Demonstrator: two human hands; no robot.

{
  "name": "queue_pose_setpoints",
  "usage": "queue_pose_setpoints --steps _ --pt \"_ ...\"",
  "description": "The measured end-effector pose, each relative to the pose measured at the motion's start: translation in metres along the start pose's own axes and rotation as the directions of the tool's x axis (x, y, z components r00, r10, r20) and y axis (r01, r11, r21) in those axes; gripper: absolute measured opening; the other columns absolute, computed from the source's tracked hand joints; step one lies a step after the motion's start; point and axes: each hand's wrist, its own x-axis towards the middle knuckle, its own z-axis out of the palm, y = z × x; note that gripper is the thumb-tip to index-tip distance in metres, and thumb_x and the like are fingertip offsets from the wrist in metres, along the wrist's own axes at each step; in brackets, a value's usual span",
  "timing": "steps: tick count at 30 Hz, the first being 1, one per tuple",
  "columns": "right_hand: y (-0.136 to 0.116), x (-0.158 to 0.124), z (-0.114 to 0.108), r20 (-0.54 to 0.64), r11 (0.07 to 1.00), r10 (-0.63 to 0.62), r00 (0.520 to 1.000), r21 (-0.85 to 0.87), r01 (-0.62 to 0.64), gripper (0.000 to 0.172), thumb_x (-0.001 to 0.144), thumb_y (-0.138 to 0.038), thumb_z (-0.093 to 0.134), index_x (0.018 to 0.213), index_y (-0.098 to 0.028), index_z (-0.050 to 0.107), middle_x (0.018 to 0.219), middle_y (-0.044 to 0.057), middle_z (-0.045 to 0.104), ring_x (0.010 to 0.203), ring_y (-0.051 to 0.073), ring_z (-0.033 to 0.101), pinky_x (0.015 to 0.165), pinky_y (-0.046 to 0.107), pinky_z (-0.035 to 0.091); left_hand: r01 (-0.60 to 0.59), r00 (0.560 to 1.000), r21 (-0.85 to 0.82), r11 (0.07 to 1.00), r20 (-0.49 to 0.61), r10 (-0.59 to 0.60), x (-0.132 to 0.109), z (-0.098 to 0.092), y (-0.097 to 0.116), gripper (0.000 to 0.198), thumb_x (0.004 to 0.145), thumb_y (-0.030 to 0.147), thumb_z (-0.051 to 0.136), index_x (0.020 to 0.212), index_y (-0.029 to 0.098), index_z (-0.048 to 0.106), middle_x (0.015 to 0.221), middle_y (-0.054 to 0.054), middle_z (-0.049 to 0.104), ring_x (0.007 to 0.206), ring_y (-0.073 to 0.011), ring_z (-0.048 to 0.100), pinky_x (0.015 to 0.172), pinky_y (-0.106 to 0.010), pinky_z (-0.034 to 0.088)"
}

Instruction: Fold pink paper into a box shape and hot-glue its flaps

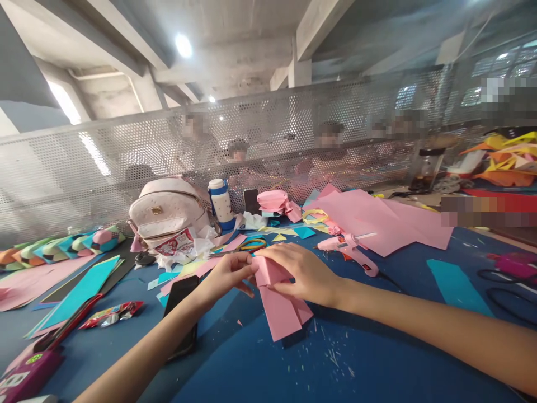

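Near the middle of the blue table (pixel 235 375), a folded pink paper piece (pixel 280 316) is held up between both hands. My left hand (pixel 230 275) pinches its upper left edge with thumb and fingertips. From the right, my right hand (pixel 308 271) wraps its fingers over the top, thumb underneath. Two pink strips hang down below the fold toward me. A pink glue gun (pixel 350 252) lies to the right, beyond my right hand. Scissors with a yellow-orange handle (pixel 254 244) rest just behind the hands.
A black phone (pixel 181 308) lies under my left forearm. Behind stand a white backpack (pixel 170 210) and a bottle (pixel 222 204). Pink sheets (pixel 377 218) are at the back right, blue strips (pixel 81 294) and a snack packet (pixel 111 315) at left. People are beyond a mesh screen (pixel 260 140).
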Motion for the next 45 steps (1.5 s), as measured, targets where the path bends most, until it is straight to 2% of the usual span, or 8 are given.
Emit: queue_pose_setpoints --steps 7,12,19,24,33,36,40,45 --pt "0.000 -0.006 0.001 -0.063 0.986 0.096 0.993 0.143 -0.086 0.052 0.083 -0.037 0.068 0.130 -0.027 0.047 0.128 0.005 0.058 0.117 0.021 0.053 0.099 0.038 0.044 0.041 0.999 -0.196 0.980 0.007 -0.040 -0.002 0.008 -0.002 0.031 0.082 0.044 0.066 0.089 0.015 0.060 0.084 -0.004 0.058 0.079 -0.0166 0.062 0.064 -0.031 0.058" --pt "-0.004 -0.006 0.000 -0.060 0.961 0.133 0.989 0.253 -0.114 0.052 0.083 -0.039 0.066 0.130 -0.026 0.048 0.129 0.006 0.057 0.117 0.021 0.054 0.099 0.037 0.045 0.096 0.995 -0.377 0.921 0.017 -0.096 0.000 0.007 -0.011 0.026 0.079 0.036 0.072 0.094 0.016 0.064 0.088 -0.004 0.061 0.080 -0.0137 0.060 0.075 -0.029 0.053" --pt "-0.007 -0.003 -0.001 -0.027 0.902 0.204 0.979 0.395 -0.177 0.048 0.083 -0.036 0.066 0.127 -0.025 0.051 0.128 0.006 0.058 0.115 0.022 0.056 0.096 0.038 0.047 0.230 0.971 -0.527 0.818 0.066 -0.230 0.002 0.010 -0.018 0.027 0.076 0.034 0.075 0.093 0.016 0.066 0.093 -0.006 0.066 0.081 -0.0161 0.064 0.074 -0.030 0.052" --pt "-0.005 -0.004 0.001 -0.014 0.884 0.215 0.977 0.427 -0.189 0.047 0.082 -0.033 0.067 0.126 -0.025 0.052 0.127 0.006 0.059 0.115 0.022 0.056 0.098 0.039 0.046 0.217 0.975 -0.501 0.838 0.062 -0.215 0.003 0.011 -0.022 0.029 0.076 0.037 0.075 0.094 0.016 0.065 0.091 -0.006 0.066 0.080 -0.0159 0.064 0.072 -0.029 0.052" --pt "0.008 -0.005 0.009 -0.014 0.784 0.241 0.970 0.591 -0.187 0.041 0.085 -0.027 0.061 0.124 -0.024 0.048 0.127 0.008 0.055 0.116 0.021 0.056 0.099 0.041 0.047 -0.014 0.998 -0.306 0.952 -0.065 -0.006 0.004 0.008 -0.019 0.034 0.084 0.047 0.064 0.099 0.016 0.063 0.093 -0.007 0.065 0.086 -0.0166 0.061 0.075 -0.026 0.048" --pt "0.014 -0.005 0.011 -0.036 0.763 0.272 0.962 0.616 -0.193 0.043 0.084 -0.031 0.063 0.124 -0.024 0.047 0.126 0.008 0.055 0.116 0.021 0.055 0.100 0.041 0.046 0.053 0.998 -0.344 0.938 -0.005 -0.058 0.002 0.007 -0.018 0.044 0.083 0.055 0.061 0.103 0.016 0.065 0.098 -0.010 0.068 0.088 -0.0205 0.064 0.075 -0.028 0.049" --pt "0.018 -0.005 0.013 -0.111 0.770 0.326 0.939 0.608 -0.196 0.043 0.084 -0.037 0.065 0.122 -0.024 0.048 0.125 0.008 0.054 0.118 0.021 0.053 0.101 0.041 0.046 0.195 0.975 -0.264 0.945 0.152 -0.159 -0.005 0.010 -0.016 0.036 0.077 0.043 0.071 0.100 0.015 0.070 0.088 -0.008 0.071 0.075 -0.0175 0.065 0.067 -0.024 0.047" --pt "-0.001 -0.022 -0.004 -0.066 0.826 0.352 0.934 0.491 -0.277 0.061 0.080 -0.040 0.070 0.132 -0.029 0.041 0.139 0.007 0.045 0.128 0.025 0.045 0.107 0.044 0.040 0.171 0.985 -0.099 0.980 0.056 -0.166 -0.005 0.006 -0.018 0.038 0.075 0.046 0.072 0.095 0.013 0.070 0.080 -0.005 0.070 0.063 -0.0130 0.060 0.057 -0.020 0.043"
